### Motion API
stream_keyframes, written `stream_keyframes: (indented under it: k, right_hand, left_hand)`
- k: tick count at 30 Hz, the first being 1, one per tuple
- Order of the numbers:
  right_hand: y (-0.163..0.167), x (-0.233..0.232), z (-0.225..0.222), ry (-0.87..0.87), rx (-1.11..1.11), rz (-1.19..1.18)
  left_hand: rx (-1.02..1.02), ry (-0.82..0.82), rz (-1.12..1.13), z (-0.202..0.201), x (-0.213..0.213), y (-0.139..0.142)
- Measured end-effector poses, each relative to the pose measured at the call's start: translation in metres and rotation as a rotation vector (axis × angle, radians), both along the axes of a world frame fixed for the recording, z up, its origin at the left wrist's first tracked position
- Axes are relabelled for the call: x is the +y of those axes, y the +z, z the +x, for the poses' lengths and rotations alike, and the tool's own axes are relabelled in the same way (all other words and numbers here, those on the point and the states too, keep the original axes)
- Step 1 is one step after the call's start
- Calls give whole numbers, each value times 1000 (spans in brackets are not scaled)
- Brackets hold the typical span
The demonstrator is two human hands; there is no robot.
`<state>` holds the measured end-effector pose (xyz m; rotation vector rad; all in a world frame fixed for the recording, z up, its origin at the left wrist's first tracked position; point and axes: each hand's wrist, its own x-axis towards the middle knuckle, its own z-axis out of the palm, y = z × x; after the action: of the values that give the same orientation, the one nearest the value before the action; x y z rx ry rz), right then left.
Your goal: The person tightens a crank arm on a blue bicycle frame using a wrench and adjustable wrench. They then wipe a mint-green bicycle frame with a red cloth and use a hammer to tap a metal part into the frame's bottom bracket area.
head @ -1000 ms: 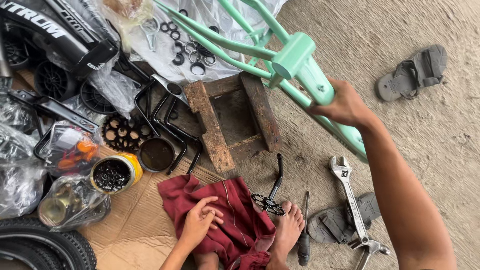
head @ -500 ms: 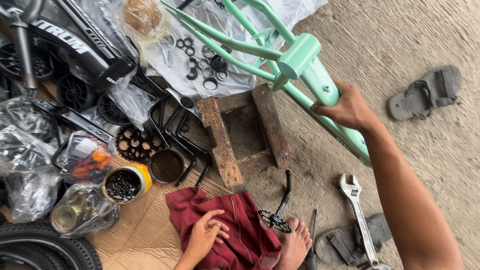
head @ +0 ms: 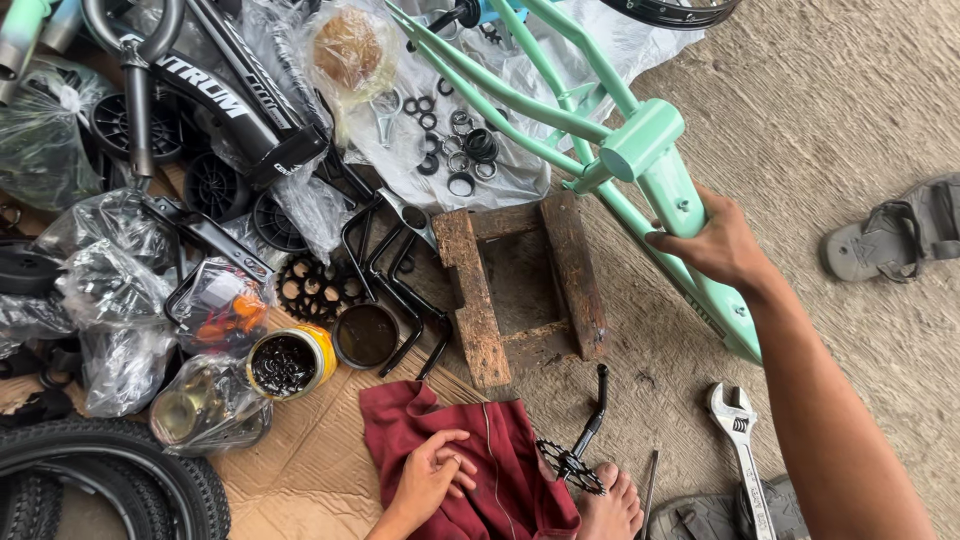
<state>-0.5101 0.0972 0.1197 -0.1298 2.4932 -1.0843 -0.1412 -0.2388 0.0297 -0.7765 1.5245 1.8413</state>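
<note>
My right hand (head: 722,245) grips the mint-green bicycle frame (head: 640,150), fingers wrapped around its thick tube just below the bottom-bracket shell, holding that tube slanted above the concrete floor (head: 820,110). The frame lies just to the right of the rough wooden stand (head: 520,290), touching or nearly touching its upper right corner; I cannot tell which. My left hand (head: 432,472) rests below the stand on a dark red cloth (head: 500,465), fingers loosely curled and holding nothing. Beside the cloth, below the stand's right leg, lies a black crank arm with a small chainring (head: 578,452), its ring just beside my bare foot (head: 612,505). An adjustable wrench (head: 742,440) lies on the floor well to the right of that, under my right forearm. Left of the stand sit a yellow tin of dark grease (head: 288,362), its open lid (head: 366,335), a black sprocket (head: 312,288) and bent black metal bars (head: 400,270). Above the stand, black rings and washers (head: 455,150) are spread on clear plastic sheet. A grey sandal (head: 895,240) lies far right of the frame
</note>
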Motion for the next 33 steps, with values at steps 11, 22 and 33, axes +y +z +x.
stream_keyframes:
  k: [11,22,33]
  right_hand:
    - [28,1,12,118,24,88]
    - [51,3,62,115,90,59]
    - [30,-7,101,7,251,9]
  left_hand:
    - [15,12,-7,15,4,-4]
    - [45,-13,-16,31,-1,-1]
    - [65,-7,30,48,-11,-6]
